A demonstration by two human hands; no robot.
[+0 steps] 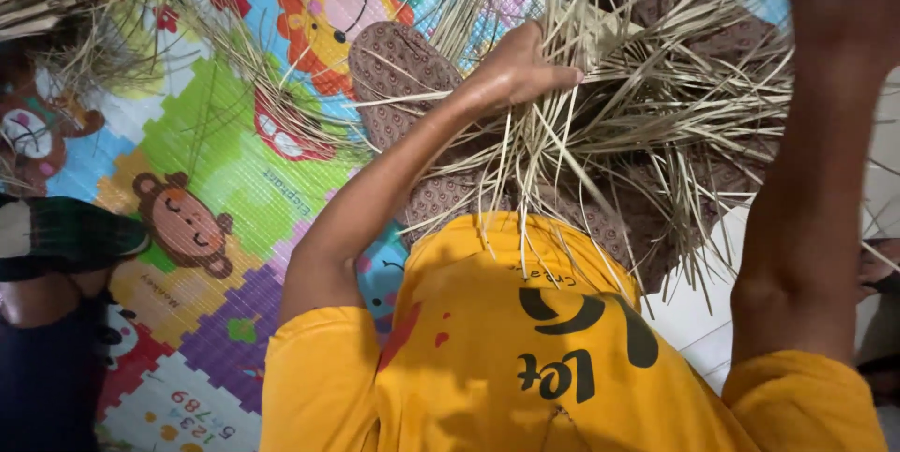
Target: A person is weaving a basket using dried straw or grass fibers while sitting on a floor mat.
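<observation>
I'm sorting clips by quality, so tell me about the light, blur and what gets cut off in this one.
Head view: soft, even indoor light; left hand and pale dry straw bundle reasonably sharp; right forearm close, slightly soft, its hand cut off by the top edge; faint shadows on the yellow shirt.

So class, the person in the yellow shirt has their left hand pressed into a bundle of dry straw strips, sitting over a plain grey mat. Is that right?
Not quite. In the head view the left hand does press into the straw strips, but the mat is a bright, multicoloured puzzle mat with cartoon animals, not plain grey.
</observation>
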